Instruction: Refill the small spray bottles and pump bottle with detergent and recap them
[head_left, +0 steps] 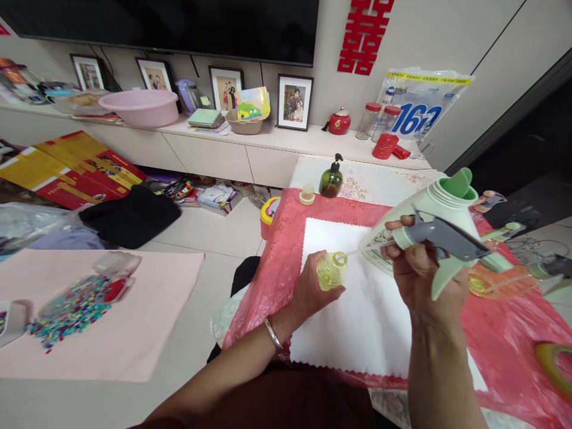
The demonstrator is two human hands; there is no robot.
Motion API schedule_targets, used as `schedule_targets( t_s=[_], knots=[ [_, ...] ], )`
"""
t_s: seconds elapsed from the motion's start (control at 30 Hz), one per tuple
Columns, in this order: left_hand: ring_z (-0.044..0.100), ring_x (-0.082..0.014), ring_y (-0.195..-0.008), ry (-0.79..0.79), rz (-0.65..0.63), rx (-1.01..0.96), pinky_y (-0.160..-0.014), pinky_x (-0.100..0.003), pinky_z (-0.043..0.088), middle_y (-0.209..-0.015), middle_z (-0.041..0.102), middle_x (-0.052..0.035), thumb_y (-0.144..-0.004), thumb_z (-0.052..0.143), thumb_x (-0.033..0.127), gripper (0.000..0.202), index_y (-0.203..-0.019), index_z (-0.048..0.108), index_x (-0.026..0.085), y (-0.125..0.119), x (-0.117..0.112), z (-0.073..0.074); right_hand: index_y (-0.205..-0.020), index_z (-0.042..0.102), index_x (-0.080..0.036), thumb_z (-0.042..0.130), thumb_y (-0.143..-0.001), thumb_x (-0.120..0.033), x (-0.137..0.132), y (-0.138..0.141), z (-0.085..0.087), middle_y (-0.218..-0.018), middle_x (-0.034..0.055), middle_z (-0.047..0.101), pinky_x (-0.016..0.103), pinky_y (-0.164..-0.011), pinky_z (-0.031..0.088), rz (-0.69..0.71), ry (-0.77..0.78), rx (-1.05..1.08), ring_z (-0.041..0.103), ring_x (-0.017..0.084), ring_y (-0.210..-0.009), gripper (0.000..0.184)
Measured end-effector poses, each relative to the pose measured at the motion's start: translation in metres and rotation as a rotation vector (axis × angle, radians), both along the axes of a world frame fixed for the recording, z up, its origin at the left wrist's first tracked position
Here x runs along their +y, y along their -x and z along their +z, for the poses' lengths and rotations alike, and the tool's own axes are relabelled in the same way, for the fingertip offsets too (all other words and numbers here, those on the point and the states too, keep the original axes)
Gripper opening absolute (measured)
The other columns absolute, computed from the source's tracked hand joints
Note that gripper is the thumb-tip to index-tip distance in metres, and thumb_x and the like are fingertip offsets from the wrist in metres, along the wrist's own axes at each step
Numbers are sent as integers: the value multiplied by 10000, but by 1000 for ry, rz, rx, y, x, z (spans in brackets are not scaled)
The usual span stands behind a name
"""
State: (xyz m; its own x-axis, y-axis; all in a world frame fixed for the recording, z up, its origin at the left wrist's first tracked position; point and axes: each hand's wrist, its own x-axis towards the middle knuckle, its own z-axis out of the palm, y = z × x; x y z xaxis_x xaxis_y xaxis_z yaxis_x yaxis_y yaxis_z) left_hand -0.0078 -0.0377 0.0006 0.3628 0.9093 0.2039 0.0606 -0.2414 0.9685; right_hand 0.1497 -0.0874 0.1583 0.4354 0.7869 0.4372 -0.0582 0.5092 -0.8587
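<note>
My left hand (pixel 313 286) is wrapped round a small clear yellow bottle (pixel 330 273), its open mouth tilted toward the right. In my right hand (pixel 415 268) is a grey and pale green trigger spray head (pixel 447 235), gripped at its collar. From the collar a thin clear dip tube (pixel 364 249) runs left, its end at the mouth of the yellow bottle. Behind the spray head stands a large pale green jug (pixel 393 229), uncapped, with a green scoop-like piece (pixel 459 182) in its opening. A white scalloped cloth (pixel 353 333) lies beneath my hands.
A dark green pump bottle (pixel 331 179) and a pale cap (pixel 307 194) stand at the table's back. An orange spray bottle (pixel 500 280) lies at right, near a tape roll (pixel 556 363). Left, loose colourful beads (pixel 74 316) cover part of a pink sheet (pixel 152 322).
</note>
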Motion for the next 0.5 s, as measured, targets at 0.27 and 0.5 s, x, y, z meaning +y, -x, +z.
schedule_targets(
  t_s=[0.27, 0.5],
  knots=[
    [565, -375, -1303, -19, -8, -1, -1133, -589, 465, -1364, 551, -147, -614, 899, 394, 902, -1367, 435, 218, 0, 1, 0, -1204, 713, -234, 787, -898, -352, -3, 10, -35, -1155, 89, 637, 311, -846, 585, 32, 230, -156, 622, 210, -1074, 336],
    [576, -374, -1280, -40, -1, -13, -1123, -600, 470, -1354, 563, -156, -600, 904, 352, 866, -1329, 461, 202, -2, 2, -2, -1218, 725, -245, 704, -967, -383, 1, 10, -40, -1153, 55, 645, 313, -905, 577, 49, 201, -437, 634, 191, -1071, 287]
  ],
)
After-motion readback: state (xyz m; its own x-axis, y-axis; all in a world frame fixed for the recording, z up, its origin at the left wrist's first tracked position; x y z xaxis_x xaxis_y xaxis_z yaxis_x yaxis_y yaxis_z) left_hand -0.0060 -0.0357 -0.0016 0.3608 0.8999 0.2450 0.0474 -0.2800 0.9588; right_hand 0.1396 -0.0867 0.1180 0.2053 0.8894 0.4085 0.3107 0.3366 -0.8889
